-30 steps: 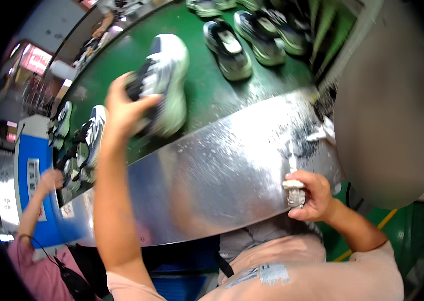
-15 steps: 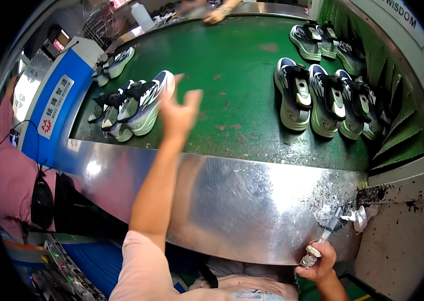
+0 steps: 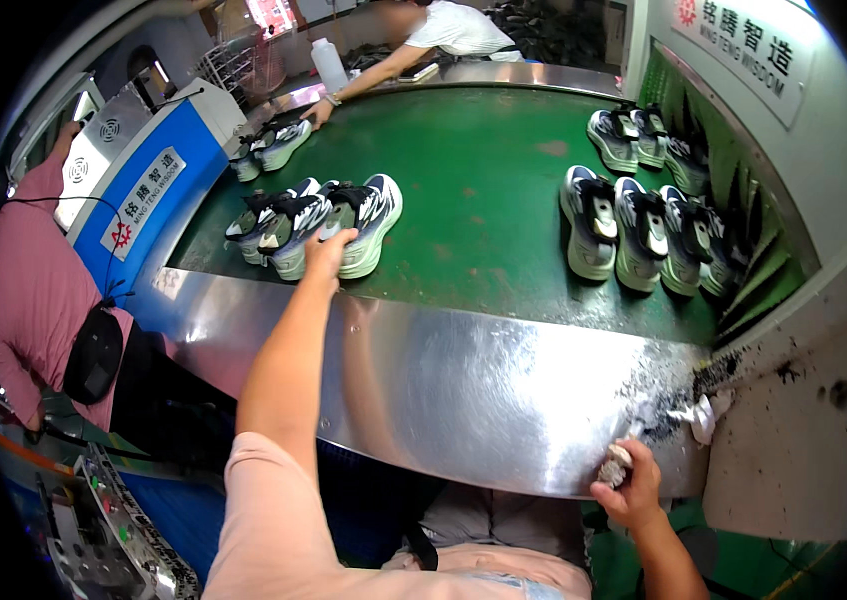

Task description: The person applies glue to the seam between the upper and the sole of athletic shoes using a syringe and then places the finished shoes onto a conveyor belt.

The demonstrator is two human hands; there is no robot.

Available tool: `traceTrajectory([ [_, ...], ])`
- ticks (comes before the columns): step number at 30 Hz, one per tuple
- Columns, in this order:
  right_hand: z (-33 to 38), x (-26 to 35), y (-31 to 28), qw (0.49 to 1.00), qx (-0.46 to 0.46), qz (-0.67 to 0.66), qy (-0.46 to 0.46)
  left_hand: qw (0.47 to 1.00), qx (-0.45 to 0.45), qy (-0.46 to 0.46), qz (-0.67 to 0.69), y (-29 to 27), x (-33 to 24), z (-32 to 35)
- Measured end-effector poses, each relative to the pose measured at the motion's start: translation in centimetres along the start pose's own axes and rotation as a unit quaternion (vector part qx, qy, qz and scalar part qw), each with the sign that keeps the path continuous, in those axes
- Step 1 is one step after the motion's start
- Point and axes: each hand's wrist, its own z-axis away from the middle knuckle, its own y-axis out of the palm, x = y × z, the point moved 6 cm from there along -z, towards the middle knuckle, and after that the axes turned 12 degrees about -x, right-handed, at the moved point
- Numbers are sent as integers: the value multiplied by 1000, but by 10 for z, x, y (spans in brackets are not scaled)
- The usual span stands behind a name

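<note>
My left hand [image 3: 325, 258] reaches to the near-left edge of the green belt and is closed at the heel of a navy and pale-green sneaker [image 3: 379, 222]. Some of its fingers are hidden behind the shoe. Against that shoe stand several similar sneakers [image 3: 288, 228], toes pointing away. Down at the right, over the edge of the metal ledge, my right hand [image 3: 635, 488] is closed round a syringe [image 3: 616, 464] whose end is wrapped in whitish material. Its clear barrel is hard to make out against the glare.
Several sneakers [image 3: 639, 235] line the right of the green belt [image 3: 483, 200], beside a green strip curtain [image 3: 778, 240]. A crumpled white wad [image 3: 703, 415] lies near dark smears on the metal ledge [image 3: 463, 390]. Across the belt, a co-worker's hand [image 3: 319, 112] touches the far-left sneakers [image 3: 283, 145]. Another person stands left.
My left hand, spread in the air beside the sneakers before, has come down and closed at one's heel. The co-worker's arm has reached left to the far sneakers. The head view has shifted.
</note>
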Motion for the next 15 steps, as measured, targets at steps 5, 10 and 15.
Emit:
traceTrajectory([
  [5, -13, 8, 4, 999, 16, 30, -27, 950, 281, -15, -132, -46, -39, 86],
  [10, -30, 30, 1, 998, 14, 61, 22, 993, 111, 43, 10, -86, -21, 194],
  [15, -9, 43, -4, 988, 95, 54, 107, 965, 147, 185, -117, -106, -8, 309],
])
